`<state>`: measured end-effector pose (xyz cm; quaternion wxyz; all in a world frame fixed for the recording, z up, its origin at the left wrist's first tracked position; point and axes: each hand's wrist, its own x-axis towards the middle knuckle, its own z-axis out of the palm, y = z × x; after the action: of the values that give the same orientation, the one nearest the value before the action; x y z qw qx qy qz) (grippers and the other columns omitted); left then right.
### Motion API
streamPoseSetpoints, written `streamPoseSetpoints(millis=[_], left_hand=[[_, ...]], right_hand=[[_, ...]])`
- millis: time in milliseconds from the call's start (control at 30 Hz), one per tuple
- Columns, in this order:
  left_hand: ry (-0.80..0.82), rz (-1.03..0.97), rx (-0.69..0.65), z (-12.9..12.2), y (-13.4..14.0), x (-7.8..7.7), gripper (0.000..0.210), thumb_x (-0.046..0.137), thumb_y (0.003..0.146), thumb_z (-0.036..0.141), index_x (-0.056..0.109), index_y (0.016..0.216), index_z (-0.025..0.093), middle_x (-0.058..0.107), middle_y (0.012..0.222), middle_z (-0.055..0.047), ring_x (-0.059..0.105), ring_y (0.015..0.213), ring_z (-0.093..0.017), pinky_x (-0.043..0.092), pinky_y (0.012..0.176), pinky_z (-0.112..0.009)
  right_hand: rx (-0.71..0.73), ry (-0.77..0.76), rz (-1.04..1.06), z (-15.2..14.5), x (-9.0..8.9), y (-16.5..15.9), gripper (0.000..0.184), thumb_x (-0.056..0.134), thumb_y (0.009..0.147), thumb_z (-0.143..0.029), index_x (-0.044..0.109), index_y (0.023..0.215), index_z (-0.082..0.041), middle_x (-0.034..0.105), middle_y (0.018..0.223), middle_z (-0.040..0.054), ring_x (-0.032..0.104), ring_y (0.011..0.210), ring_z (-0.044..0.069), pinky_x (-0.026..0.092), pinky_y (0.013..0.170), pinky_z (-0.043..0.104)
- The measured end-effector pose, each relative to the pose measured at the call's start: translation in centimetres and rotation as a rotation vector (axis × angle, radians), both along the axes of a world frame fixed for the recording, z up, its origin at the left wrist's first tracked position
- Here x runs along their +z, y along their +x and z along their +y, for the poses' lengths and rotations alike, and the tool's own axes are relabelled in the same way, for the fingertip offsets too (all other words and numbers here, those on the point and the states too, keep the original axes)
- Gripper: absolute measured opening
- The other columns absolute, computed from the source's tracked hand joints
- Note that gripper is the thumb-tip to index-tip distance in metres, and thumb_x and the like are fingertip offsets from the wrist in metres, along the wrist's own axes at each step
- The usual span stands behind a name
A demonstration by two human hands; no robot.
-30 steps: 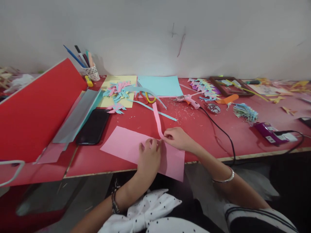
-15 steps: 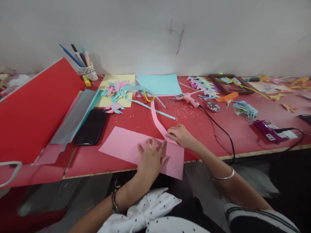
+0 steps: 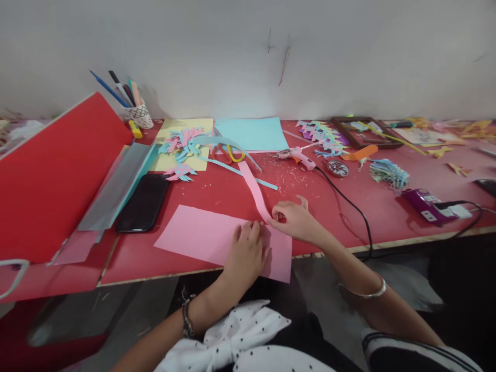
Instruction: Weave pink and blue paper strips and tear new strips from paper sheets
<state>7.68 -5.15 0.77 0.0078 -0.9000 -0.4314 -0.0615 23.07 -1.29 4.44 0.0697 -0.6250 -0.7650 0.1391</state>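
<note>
A pink paper sheet (image 3: 194,232) lies near the table's front edge. My left hand (image 3: 245,250) rests on it, palm down, fingers stretched toward the far edge. A pink paper strip (image 3: 251,186) curves from beside the scissors (image 3: 235,154) down to that far edge. My right hand (image 3: 292,218) is at the strip's near end, thumb and index finger pinched there and another finger raised. The exact contact of the fingertips with the strip is partly hidden.
Behind lie cut paper pieces (image 3: 182,147), a blue sheet (image 3: 251,133) and a pink glue gun (image 3: 296,155) with its cable trailing right. Left are a black phone (image 3: 142,202) and a red board (image 3: 58,170). A purple power box (image 3: 428,205) sits right.
My right hand has turned and lifted a finger, now pinching at the strip's near end. My left fingers have drawn closer together and moved toward the strip's end.
</note>
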Motion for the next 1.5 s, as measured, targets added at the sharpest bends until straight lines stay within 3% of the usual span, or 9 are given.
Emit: streamPoseSetpoints(millis=[167,467,600,733,833,933,1133,1500], left_hand=[[-0.066,0.056,0.012,0.0,0.5,1.0,0.052,0.039,0.082,0.044,0.041,0.124,0.014,0.051,0.115,-0.014,0.044,0.105,-0.026,0.038,0.09,-0.043],[-0.066,0.079,0.0,-0.1,0.6,1.1,0.048,0.038,0.083,0.043,0.039,0.126,0.021,0.049,0.116,-0.012,0.044,0.103,-0.027,0.038,0.088,-0.046],[-0.07,0.065,0.012,-0.2,0.7,1.2,0.048,0.038,0.083,0.042,0.039,0.126,0.021,0.05,0.115,-0.011,0.044,0.102,-0.026,0.038,0.087,-0.045],[-0.054,0.068,0.038,-0.4,1.0,1.2,0.048,0.038,0.082,0.043,0.039,0.125,0.023,0.051,0.114,-0.011,0.043,0.102,-0.027,0.039,0.085,-0.049],[-0.04,0.052,0.06,-0.6,1.1,1.1,0.045,0.038,0.083,0.042,0.041,0.124,0.024,0.049,0.118,-0.011,0.042,0.105,-0.028,0.038,0.085,-0.05],[-0.036,0.03,0.101,-0.9,1.0,0.9,0.042,0.04,0.083,0.038,0.043,0.123,0.025,0.046,0.123,-0.01,0.042,0.106,-0.029,0.038,0.085,-0.052],[-0.051,0.017,0.131,-0.9,0.7,0.9,0.043,0.038,0.084,0.037,0.042,0.124,0.022,0.051,0.117,-0.01,0.044,0.105,-0.029,0.039,0.086,-0.052],[-0.031,0.032,0.154,-1.1,-1.0,0.8,0.043,0.039,0.083,0.036,0.042,0.124,0.023,0.052,0.116,-0.009,0.044,0.104,-0.028,0.039,0.086,-0.051]], right_hand=[[0.033,-0.028,-0.055,-0.3,-0.5,0.5,0.029,0.042,0.082,-0.026,0.045,0.055,-0.015,0.053,0.065,-0.0019,0.05,0.07,0.013,0.015,0.087,0.042],[0.201,0.109,-0.107,1.0,-2.1,2.6,0.029,0.04,0.084,-0.027,0.048,0.059,-0.016,0.055,0.066,-0.0011,0.05,0.07,0.013,0.015,0.084,0.04],[0.163,0.118,-0.094,1.8,-2.3,3.6,0.027,0.041,0.083,-0.028,0.047,0.059,-0.016,0.056,0.068,0.0006,0.05,0.072,0.014,0.018,0.083,0.039],[0.131,0.067,-0.036,1.3,-1.3,3.4,0.029,0.044,0.081,-0.037,0.047,0.061,-0.017,0.057,0.07,0.0016,0.05,0.074,0.015,0.02,0.085,0.042],[0.113,0.042,-0.002,0.2,-0.5,3.0,0.03,0.047,0.077,-0.045,0.049,0.063,-0.018,0.057,0.076,0.0029,0.051,0.078,0.017,0.017,0.089,0.047],[0.129,0.016,0.015,-0.7,-0.1,2.8,0.029,0.044,0.079,-0.039,0.049,0.061,-0.018,0.055,0.077,0.0028,0.051,0.08,0.017,0.011,0.092,0.051],[0.104,-0.062,0.04,-0.7,-0.5,3.3,0.03,0.038,0.082,-0.029,0.048,0.057,-0.016,0.051,0.071,-0.0014,0.051,0.072,0.012,0.013,0.091,0.048],[0.052,0.038,-0.004,0.3,-1.5,4.2,0.029,0.038,0.082,-0.029,0.048,0.058,-0.017,0.052,0.067,-0.0004,0.05,0.068,0.013,0.021,0.085,0.042]])
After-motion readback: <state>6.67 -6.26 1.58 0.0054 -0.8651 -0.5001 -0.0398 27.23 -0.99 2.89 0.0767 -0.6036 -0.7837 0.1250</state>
